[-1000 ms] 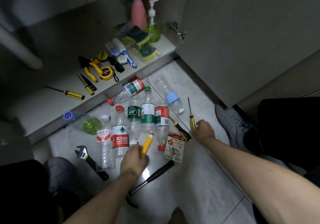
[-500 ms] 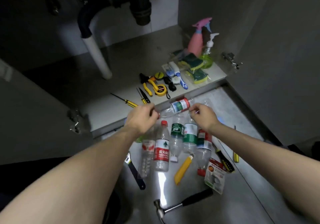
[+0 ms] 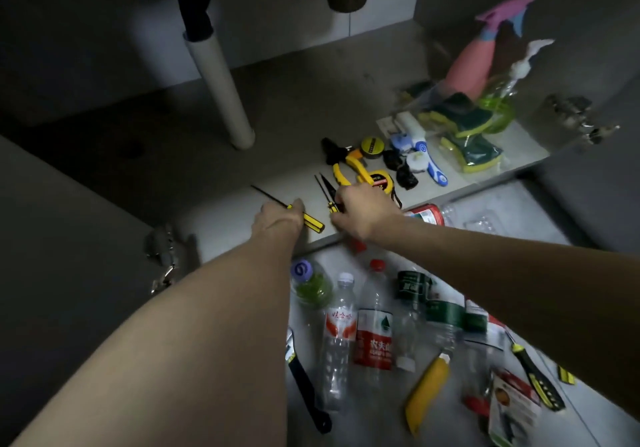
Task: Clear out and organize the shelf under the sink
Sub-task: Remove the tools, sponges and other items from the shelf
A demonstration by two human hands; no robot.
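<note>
Under-sink shelf: left hand grips a long screwdriver; right hand, just beside it, pinches two small screwdrivers.

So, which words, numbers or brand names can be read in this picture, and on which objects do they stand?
"6": purple cap of the green-tinted bottle.
"农夫山": red label of the clear red-capped bottle, lower lines blurred.
Red characters on the white-capped bottle's label: too blurred.
Dark green bottle label, yellow tape measure, red-and-white card packet: print unreadable.
</note>
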